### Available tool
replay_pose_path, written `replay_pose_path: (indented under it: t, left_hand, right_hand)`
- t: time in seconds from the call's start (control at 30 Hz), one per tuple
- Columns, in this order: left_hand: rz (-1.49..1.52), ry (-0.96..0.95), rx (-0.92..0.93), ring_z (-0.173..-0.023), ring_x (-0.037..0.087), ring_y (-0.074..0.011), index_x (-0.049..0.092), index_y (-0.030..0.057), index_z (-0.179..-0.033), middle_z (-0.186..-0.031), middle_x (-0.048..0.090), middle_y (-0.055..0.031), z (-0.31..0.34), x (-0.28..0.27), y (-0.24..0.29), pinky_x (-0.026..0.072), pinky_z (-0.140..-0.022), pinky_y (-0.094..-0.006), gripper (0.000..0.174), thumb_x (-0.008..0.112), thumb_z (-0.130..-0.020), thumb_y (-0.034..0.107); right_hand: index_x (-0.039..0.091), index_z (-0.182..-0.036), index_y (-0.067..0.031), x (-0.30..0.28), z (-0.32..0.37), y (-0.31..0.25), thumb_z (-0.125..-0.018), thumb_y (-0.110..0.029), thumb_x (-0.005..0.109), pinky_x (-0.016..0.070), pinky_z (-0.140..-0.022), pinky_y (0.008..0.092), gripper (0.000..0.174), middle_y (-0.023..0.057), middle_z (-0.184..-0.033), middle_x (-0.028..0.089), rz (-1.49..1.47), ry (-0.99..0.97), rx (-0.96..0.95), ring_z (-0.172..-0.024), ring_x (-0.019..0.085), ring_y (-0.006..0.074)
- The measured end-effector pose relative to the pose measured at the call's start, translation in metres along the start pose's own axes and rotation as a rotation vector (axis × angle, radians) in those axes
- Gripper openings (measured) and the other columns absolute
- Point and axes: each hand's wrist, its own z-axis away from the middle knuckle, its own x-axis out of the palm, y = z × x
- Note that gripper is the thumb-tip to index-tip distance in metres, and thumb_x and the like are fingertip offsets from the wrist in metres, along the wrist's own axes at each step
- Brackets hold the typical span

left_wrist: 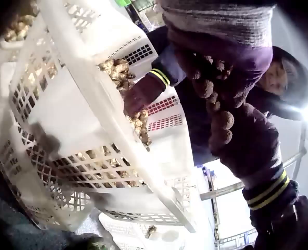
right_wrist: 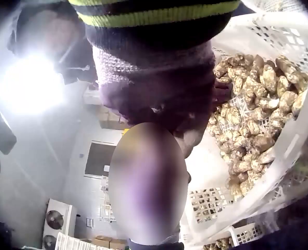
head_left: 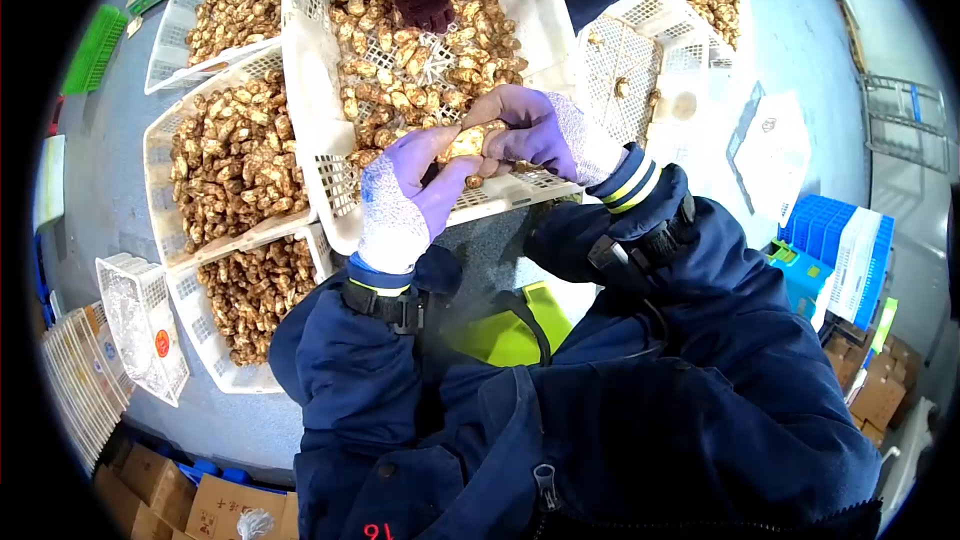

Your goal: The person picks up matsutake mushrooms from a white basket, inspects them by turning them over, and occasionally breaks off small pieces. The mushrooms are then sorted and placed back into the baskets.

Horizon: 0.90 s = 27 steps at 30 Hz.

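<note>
Both hands wear purple-palmed knit gloves and meet over the near rim of a large white basket (head_left: 315,140). My left hand (head_left: 410,185) pinches one end of a knobby, brown-and-yellow tuber-like piece (head_left: 466,144). Fingers and thumb of my right hand (head_left: 535,132) grip its other end. In the left wrist view the gloved fingertips (left_wrist: 222,120) come together and hide the piece. Below the hands, many similar pieces (head_left: 400,90) lie loose in the basket. Part of the right wrist view is blurred over the left hand.
Across the basket, another person's dark-gloved hand (head_left: 425,2) reaches into the pieces. White baskets of the same pieces stand at left, one with a visible rim (head_left: 155,180). A mostly bare basket (head_left: 610,70) is at right, blue crates (head_left: 840,240) farther right.
</note>
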Motion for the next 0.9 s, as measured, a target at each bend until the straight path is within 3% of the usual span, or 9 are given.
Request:
replay_pose_path:
  t: [0.1,0.23,0.33,0.47,0.6,0.67,0.8,0.83,0.9]
  left_hand:
    - [0.087,-0.025,-0.188,-0.087,0.06,-0.014,0.063,0.0003,-0.111,-0.098,0.065,-0.0098,0.0,-0.001,0.009,0.0478,-0.077,-0.0269,0.032,0.068,-0.08,0.008]
    - [0.15,-0.035,-0.12,-0.089,0.06,-0.0119,0.055,0.0014,-0.126,-0.11,0.062,-0.0072,-0.003,-0.001,0.003,0.0486,-0.079,-0.0254,0.042,0.064,-0.085,0.008]
    - [0.344,-0.004,-0.222,-0.097,0.062,-0.0211,0.059,0.0006,-0.119,-0.109,0.064,-0.0158,0.001,-0.001,0.0,0.0483,-0.085,-0.0304,0.035,0.063,-0.085,0.011]
    - [0.539,0.028,-0.372,-0.094,0.061,-0.0143,0.06,-0.0005,-0.117,-0.105,0.064,-0.0113,0.003,-0.001,0.003,0.0489,-0.08,-0.0269,0.032,0.06,-0.086,0.007]
    - [0.588,0.077,-0.368,-0.074,0.056,-0.0085,0.058,-0.0003,-0.12,-0.094,0.063,-0.0046,0.003,0.004,0.007,0.0473,-0.067,-0.022,0.034,0.056,-0.086,0.002]
    - [0.449,0.019,-0.366,-0.076,0.056,-0.0095,0.058,0.0003,-0.12,-0.094,0.063,-0.0062,0.003,0.001,0.008,0.0465,-0.068,-0.0227,0.032,0.057,-0.088,0.005]
    - [0.446,-0.071,-0.374,-0.087,0.057,-0.0125,0.052,0.0006,-0.126,-0.096,0.062,-0.0059,-0.003,-0.003,0.019,0.0475,-0.075,-0.0265,0.04,0.06,-0.088,0.009]
    - [0.193,-0.141,-0.34,-0.089,0.06,-0.0129,0.05,0.0008,-0.129,-0.099,0.063,-0.0072,-0.004,-0.005,0.019,0.0488,-0.077,-0.0255,0.045,0.062,-0.087,0.012]
    - [0.529,-0.048,-0.402,-0.086,0.061,-0.0133,0.051,0.0007,-0.127,-0.099,0.063,-0.0075,-0.002,0.0,0.001,0.0505,-0.074,-0.0256,0.045,0.063,-0.086,0.014]
  right_hand:
    - [0.051,-0.118,0.0011,0.002,-0.001,-0.007,-0.089,-0.012,0.054,0.0487,-0.072,0.0244,0.032,0.0105,-0.088,0.065,0.041,0.066,0.092,-0.08,0.063,0.0156]
    - [0.05,-0.119,0.0022,0.005,0.001,-0.014,-0.091,-0.024,0.055,0.0512,-0.063,0.0269,0.039,0.0124,-0.084,0.066,-0.034,0.19,0.171,-0.071,0.065,0.0183]
    - [0.049,-0.121,0.0024,0.007,0.0,-0.013,-0.09,-0.022,0.056,0.0519,-0.061,0.0264,0.04,0.014,-0.09,0.067,-0.091,0.189,0.228,-0.07,0.066,0.0184]
    - [0.053,-0.11,0.003,0.012,-0.001,-0.009,-0.092,-0.016,0.056,0.0521,-0.061,0.0281,0.027,0.0142,-0.088,0.066,-0.207,0.217,0.237,-0.069,0.065,0.0199]
    - [0.054,-0.107,0.0019,0.021,0.002,-0.012,-0.091,-0.015,0.056,0.0523,-0.06,0.0279,0.023,0.0132,-0.085,0.066,-0.128,0.26,0.175,-0.068,0.065,0.0207]
    - [0.054,-0.107,0.0011,0.017,0.0,-0.005,-0.092,-0.016,0.055,0.0516,-0.059,0.0265,0.023,0.0114,-0.084,0.065,-0.17,0.279,0.199,-0.069,0.065,0.0198]
    - [0.057,-0.107,0.0005,0.01,-0.006,-0.007,-0.09,-0.015,0.056,0.0492,-0.065,0.0254,0.023,0.0078,-0.085,0.064,0.017,0.323,0.222,-0.073,0.062,0.0141]
    - [0.058,-0.106,0.0002,0.011,-0.008,-0.006,-0.09,-0.017,0.058,0.0484,-0.068,0.0247,0.024,0.0064,-0.087,0.064,0.181,0.327,0.14,-0.076,0.06,0.0127]
    - [0.061,-0.109,-0.0009,0.014,-0.006,-0.007,-0.088,-0.022,0.062,0.0467,-0.074,0.0234,0.03,0.0031,-0.091,0.063,0.491,0.278,-0.004,-0.084,0.056,0.0096]
